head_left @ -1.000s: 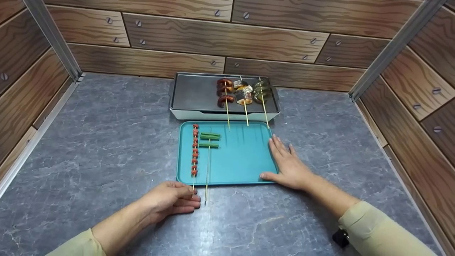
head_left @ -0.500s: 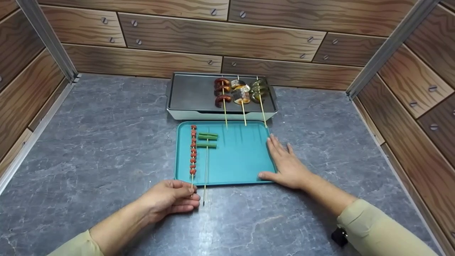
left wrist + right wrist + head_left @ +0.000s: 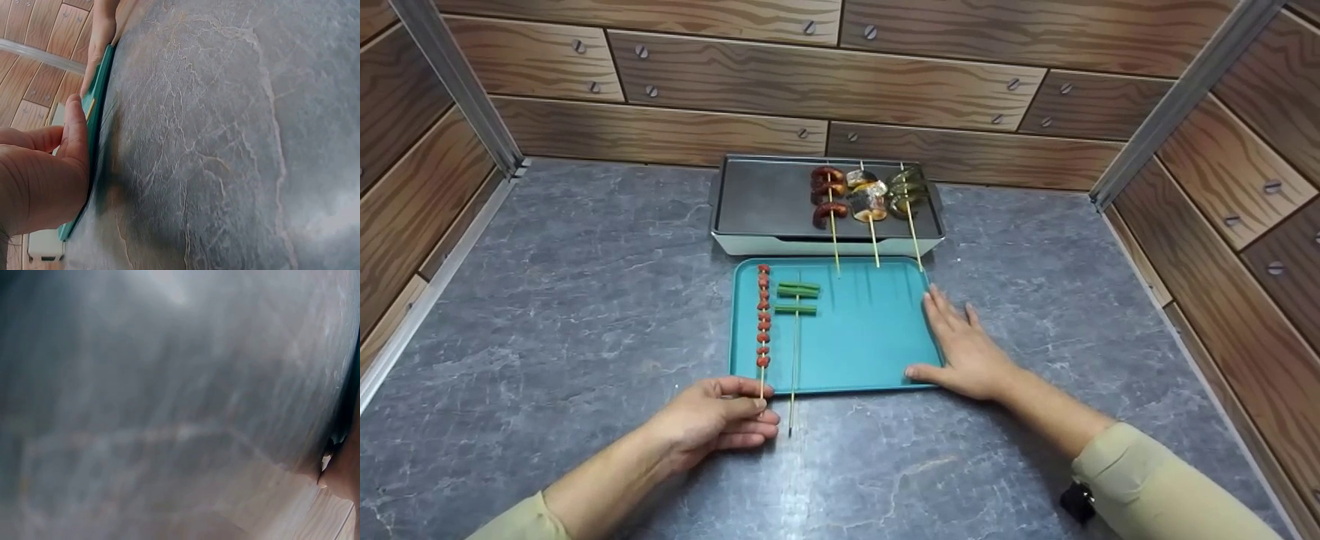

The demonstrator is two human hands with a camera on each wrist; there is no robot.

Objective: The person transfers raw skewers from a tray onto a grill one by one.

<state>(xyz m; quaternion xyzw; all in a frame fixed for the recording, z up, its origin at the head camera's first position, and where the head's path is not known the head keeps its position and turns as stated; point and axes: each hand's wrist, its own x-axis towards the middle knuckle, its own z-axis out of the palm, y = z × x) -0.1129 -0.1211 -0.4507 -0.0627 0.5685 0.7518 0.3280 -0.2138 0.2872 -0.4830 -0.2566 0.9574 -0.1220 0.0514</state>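
My left hand pinches the bare lower end of a skewer of small red pieces between thumb and fingers, at the near left corner of the teal tray. The red skewer runs along the tray's left side. Just right of it lies a skewer with green stalk pieces, its tip sticking out over the near edge. My right hand rests with straight fingers against the tray's right edge, the thumb at the near corner. In the left wrist view the left hand appears beside the tray's rim.
Behind the tray stands an electric griddle. Across its right half lie a skewer of dark reddish curled pieces, a skewer of silvery pieces and a skewer of dark green pieces, their sticks reaching toward the tray. Wood-patterned walls enclose the grey marbled table.
The left hand has shifted the red skewer slightly left, widening its gap from the green one. The right hand keeps its place at the tray's edge.
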